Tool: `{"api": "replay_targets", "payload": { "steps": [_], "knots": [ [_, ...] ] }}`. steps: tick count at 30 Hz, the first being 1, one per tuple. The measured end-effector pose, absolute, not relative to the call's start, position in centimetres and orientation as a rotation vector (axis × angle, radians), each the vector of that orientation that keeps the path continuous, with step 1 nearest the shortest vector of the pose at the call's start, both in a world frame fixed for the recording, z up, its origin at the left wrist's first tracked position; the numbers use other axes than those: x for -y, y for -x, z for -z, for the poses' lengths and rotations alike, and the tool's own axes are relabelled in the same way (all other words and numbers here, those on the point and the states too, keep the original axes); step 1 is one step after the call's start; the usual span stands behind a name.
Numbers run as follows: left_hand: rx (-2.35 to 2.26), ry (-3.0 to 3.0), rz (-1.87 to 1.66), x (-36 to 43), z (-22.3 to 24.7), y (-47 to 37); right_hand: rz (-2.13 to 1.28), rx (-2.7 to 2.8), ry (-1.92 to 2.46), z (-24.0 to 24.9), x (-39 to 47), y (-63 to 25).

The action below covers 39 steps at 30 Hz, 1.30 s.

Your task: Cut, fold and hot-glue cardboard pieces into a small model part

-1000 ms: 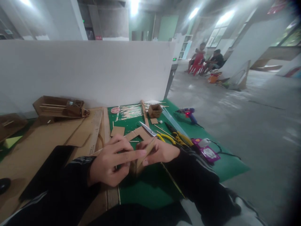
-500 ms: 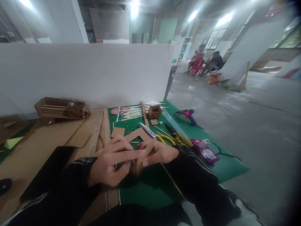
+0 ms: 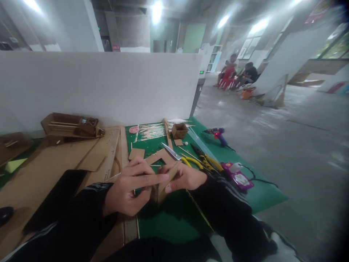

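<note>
Tabletop (image 3: 174, 223) beneath both hands (image 3: 154, 183).

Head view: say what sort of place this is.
Likely a craft workspace in a large, bare hall: a green tabletop bears scissors and cut cardboard, with a red-and-blue glue gun near its edge.

Green table (image 3: 174, 225) under scissors (image 3: 175, 154), pliers (image 3: 208, 160)
</note>
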State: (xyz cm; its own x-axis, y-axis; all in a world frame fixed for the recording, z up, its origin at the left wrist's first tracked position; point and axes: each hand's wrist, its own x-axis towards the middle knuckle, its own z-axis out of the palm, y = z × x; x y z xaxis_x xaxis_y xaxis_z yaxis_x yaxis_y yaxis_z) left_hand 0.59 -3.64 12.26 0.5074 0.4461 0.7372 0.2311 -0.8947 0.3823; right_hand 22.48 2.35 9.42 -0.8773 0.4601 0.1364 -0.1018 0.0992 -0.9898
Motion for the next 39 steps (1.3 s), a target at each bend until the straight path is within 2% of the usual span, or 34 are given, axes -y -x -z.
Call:
{"api": "replay_targets", "payload": {
  "steps": [29, 34, 39],
  "knots": [
    [-0.548, -2.545, -1.374, 3.4, -11.8, -0.4, -1.835, 2.014, 0.414, -8.7, -2.4, -22.6],
    [-0.562, -2.548, -1.375, 3.4, -11.7, -0.4, -1.866, 2.166, 0.448, -8.3, -2.5, -23.8],
    [-0.533, -2.543, -1.368, 3.3, -11.8, -0.5, -1.759, 2.306, 0.557, -7.0, -2.2, -23.9]
  ]
}}
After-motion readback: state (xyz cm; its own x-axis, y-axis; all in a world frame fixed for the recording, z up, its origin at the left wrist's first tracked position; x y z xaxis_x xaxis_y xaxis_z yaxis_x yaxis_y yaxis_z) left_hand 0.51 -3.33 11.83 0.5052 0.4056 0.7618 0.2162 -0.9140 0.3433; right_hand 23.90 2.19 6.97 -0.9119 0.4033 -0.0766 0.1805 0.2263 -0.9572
